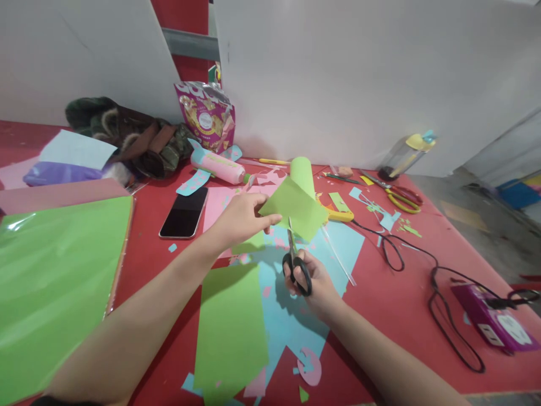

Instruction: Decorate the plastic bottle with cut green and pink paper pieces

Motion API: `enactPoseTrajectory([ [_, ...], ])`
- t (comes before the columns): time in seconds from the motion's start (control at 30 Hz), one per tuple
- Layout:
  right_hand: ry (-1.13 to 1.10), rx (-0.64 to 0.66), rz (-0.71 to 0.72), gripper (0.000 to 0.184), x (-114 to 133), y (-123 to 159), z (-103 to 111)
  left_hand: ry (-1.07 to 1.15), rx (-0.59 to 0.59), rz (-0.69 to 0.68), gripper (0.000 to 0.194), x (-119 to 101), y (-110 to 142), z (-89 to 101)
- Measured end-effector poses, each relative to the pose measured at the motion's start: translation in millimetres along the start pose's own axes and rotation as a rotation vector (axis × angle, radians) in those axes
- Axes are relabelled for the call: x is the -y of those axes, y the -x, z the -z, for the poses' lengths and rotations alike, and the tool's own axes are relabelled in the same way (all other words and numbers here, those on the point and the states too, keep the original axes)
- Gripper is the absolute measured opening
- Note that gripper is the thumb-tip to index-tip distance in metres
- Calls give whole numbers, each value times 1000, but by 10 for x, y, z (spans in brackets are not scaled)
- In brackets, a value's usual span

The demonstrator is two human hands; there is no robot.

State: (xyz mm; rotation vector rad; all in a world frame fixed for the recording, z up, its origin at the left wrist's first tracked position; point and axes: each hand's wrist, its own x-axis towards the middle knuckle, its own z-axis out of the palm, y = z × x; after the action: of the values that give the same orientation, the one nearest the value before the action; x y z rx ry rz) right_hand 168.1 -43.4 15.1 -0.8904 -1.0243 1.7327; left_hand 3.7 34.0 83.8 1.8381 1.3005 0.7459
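One bent lime-green sheet (292, 207).

matt green paper (293, 208), glossy black phone screen (186, 213), shiny metal scissor blades (291, 239).

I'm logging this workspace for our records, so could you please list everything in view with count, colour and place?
Held sheet: one, green, left hand
Scissors: one pair, black handles, right hand
Spare scissors: count unclear, red and yellow handles, right rear
Glue gun: one, yellow, beside held sheet
Paper roll: one, green, behind held sheet
Loose paper: many, green, blue, pink, centre
Phone: one, black, left
Decorated cylinder: one, pink, behind phone
Slim tools: several, yellow and green, back
Snack bag: one, purple, back
Camouflage bag: one, green, left rear
Wrapped pack: one, green, near left
Bottle: one, clear, yellow top, right rear
Box: one, purple, far right
Cables: count unclear, black, right
Table: one, red, beneath
Wall: white, behind
Hands: two, bare, centre
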Motion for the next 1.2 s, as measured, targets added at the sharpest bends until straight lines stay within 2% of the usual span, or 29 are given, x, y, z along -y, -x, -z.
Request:
enactPoseTrajectory([
  [0.1,1,-4,16,44,6,2,1,9,46,9,14,5,3,3],
  [0.33,-17,-20,-5,45,-7,-11,4,127,237,72,15,3,16,84],
  [0.53,24,6,-66,49,3,-14,-14,13,119,67,21,-5,7,130],
  [0.77,31,56,-77,45,-8,-13,-1,-146,46,52,23,2,0,107],
  [0.97,33,70,-60,45,-27,3,7,-154,61,-54,23,22,4,79],
  [1.2,4,74,-42,44,-34,2,16,-139,67,-73,21,18,-2,55],
])
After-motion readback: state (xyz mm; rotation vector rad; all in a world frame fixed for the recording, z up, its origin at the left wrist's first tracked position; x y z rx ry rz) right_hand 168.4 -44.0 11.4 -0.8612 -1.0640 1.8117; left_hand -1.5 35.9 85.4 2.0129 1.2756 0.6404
